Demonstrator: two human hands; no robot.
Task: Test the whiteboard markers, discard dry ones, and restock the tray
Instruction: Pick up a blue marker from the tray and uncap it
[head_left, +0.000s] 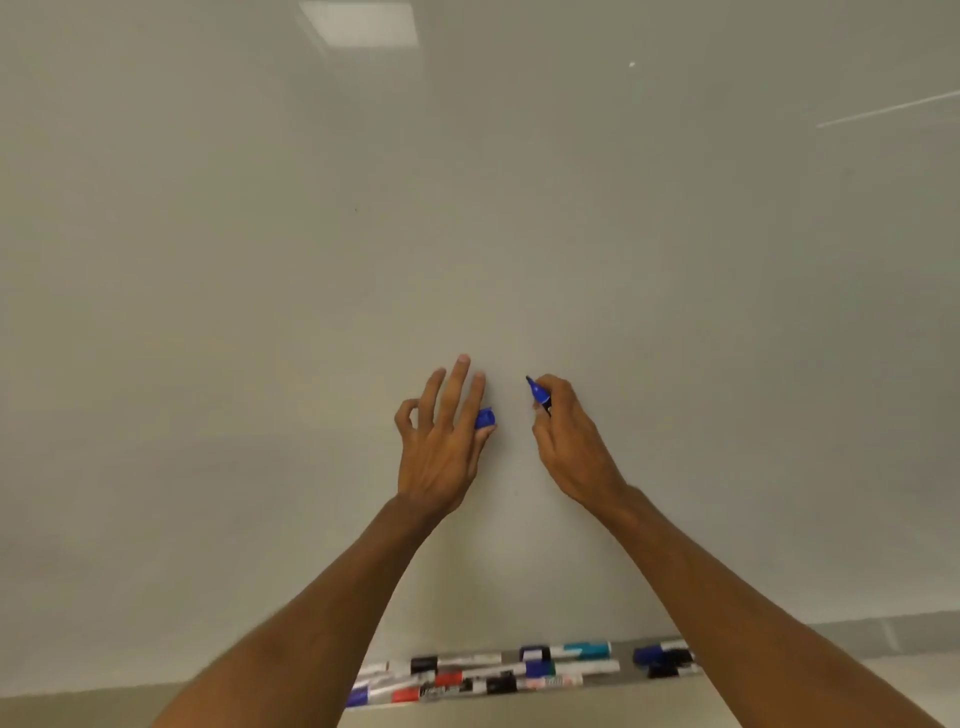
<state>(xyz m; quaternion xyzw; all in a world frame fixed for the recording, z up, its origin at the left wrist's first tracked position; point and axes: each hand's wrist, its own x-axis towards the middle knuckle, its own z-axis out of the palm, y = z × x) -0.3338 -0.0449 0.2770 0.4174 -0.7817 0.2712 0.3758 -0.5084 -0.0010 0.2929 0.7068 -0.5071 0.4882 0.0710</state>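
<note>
Pinched in the right hand, the blue marker sits uncapped, its fingers curled round the barrel so that only the front end shows above the knuckles. Its tip points up and to the left, close to the whiteboard; whether it touches the surface I cannot tell. Just beside it, the left hand has its fingers stretched upward against the board, while the blue cap is held between thumb and forefinger at the hand's right edge. Cap and marker are apart, a bare strip of board showing between them. Down below both forearms, the tray runs along the board's lower edge and holds a jumble of markers lying on their sides, with black, red, blue and teal caps among them.
</note>
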